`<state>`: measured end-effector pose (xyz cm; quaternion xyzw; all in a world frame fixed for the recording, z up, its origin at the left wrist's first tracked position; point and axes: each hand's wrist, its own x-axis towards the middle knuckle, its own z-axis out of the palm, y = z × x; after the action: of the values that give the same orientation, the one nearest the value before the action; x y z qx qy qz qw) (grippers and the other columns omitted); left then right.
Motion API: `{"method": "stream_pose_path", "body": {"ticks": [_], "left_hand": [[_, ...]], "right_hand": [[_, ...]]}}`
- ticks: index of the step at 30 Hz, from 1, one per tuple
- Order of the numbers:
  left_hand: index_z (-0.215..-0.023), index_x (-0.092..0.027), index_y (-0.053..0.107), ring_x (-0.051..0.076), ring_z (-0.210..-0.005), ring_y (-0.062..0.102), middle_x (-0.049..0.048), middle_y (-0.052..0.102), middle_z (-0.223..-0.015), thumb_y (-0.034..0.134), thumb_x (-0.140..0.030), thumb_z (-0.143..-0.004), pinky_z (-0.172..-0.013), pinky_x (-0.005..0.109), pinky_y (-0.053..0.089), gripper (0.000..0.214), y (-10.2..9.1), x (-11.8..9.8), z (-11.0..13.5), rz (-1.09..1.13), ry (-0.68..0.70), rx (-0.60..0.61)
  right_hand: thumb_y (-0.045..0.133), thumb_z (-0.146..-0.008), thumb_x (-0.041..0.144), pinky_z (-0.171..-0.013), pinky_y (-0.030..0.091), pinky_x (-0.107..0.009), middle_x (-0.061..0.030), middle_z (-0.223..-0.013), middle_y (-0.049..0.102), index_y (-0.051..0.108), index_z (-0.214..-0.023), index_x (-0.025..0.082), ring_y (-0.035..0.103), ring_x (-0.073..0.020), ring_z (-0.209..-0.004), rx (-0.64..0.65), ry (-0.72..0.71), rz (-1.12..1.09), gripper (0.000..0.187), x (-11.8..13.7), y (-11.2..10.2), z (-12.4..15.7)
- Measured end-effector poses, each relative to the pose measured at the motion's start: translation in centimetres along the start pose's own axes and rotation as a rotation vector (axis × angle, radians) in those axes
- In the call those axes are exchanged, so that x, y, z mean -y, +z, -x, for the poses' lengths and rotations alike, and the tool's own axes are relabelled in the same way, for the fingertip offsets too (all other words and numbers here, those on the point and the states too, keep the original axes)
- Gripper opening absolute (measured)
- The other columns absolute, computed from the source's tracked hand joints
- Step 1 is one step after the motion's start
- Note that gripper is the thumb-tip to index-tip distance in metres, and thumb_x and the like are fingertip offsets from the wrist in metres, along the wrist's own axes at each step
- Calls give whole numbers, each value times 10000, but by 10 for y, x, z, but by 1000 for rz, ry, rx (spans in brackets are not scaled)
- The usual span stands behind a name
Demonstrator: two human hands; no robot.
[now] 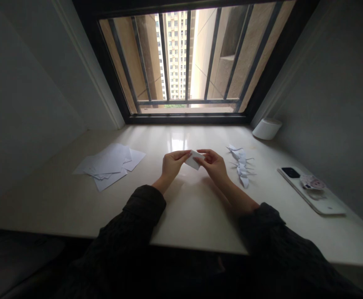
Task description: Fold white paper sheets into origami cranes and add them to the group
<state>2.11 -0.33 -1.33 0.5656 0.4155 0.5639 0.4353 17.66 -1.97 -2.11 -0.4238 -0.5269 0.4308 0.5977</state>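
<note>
A small folded piece of white paper [194, 159] is held a little above the pale tabletop [187, 207] between both hands. My left hand [171, 162] pinches its left side with thumb and fingers closed. My right hand [213, 163] grips its right side, fingers curled round the edge. Both forearms wear dark knitted sleeves. To the right of my right hand lie several folded white paper cranes [242, 165] in a loose row.
A loose stack of white paper sheets [110, 165] lies at the left. A white phone [311, 189] with a round sticker grip lies at the right near the wall. A white round object [266, 128] sits in the back right corner under the barred window.
</note>
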Motion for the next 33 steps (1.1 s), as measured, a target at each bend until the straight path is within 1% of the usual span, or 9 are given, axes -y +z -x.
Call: {"method": "stream_pose_path", "body": {"ticks": [6,13,16,19,21,23,26,30,33], "left_hand": [[-903,-182,746,229,-890,679,81,736,-930,720,-370,-701,-835,353,513,278,0,-2,3,-26,32,31],[-897,-176,742,226,-884,681,80,735,-926,709,-373,-713,-822,340,515,272,1,-2,5,-37,44,61],[-934,-163,730,210,-845,682,84,736,-903,714,-375,-706,-795,326,519,312,1,-4,5,-23,14,74],[-1009,-158,709,191,-794,677,86,736,-886,711,-398,-705,-742,308,524,387,0,-5,4,-44,-52,111],[-963,-154,724,181,-758,674,84,736,-849,710,-424,-699,-701,292,527,378,-1,-6,3,-65,-114,148],[-865,-147,742,176,-711,671,81,729,-765,721,-444,-680,-663,279,528,351,-2,-5,3,-83,-175,177],[-784,-147,746,175,-661,669,77,711,-666,740,-455,-655,-633,277,531,334,-4,-2,2,-96,-223,197],[-768,-148,741,176,-648,674,78,711,-657,716,-464,-681,-632,283,532,329,-5,3,1,-130,-245,221],[-757,-157,734,185,-659,683,77,719,-686,678,-468,-718,-635,289,526,319,-7,4,1,-235,-196,232]], "right_hand": [[794,-590,425,-619,507,-301,-28,-765,706,668,-932,207,637,-170,-662,26,36,-38,425,0,2,1],[802,-567,404,-640,509,-313,-17,-746,701,676,-890,202,641,-171,-658,26,99,-74,401,-3,1,0],[802,-549,419,-641,515,-318,-16,-743,702,676,-879,205,650,-181,-674,19,123,-67,413,-3,0,-1],[800,-540,429,-643,517,-322,-21,-749,703,673,-887,201,651,-185,-678,4,132,-55,435,-4,-2,-2],[796,-545,431,-656,518,-323,-22,-761,705,668,-898,199,653,-185,-687,-20,123,-51,441,-4,-3,-3],[793,-549,429,-658,516,-320,-20,-753,702,664,-906,196,653,-183,-686,-50,116,-51,445,-4,-4,-3],[794,-547,423,-639,513,-316,-15,-721,694,660,-914,192,650,-183,-668,-72,125,-49,454,-2,-5,-3],[809,-538,394,-632,510,-303,-1,-689,688,660,-911,195,642,-165,-636,-70,130,-67,448,1,-4,-2],[819,-534,383,-618,506,-295,-5,-679,693,661,-923,185,632,-153,-603,-57,124,-70,465,1,-4,-1]]}}
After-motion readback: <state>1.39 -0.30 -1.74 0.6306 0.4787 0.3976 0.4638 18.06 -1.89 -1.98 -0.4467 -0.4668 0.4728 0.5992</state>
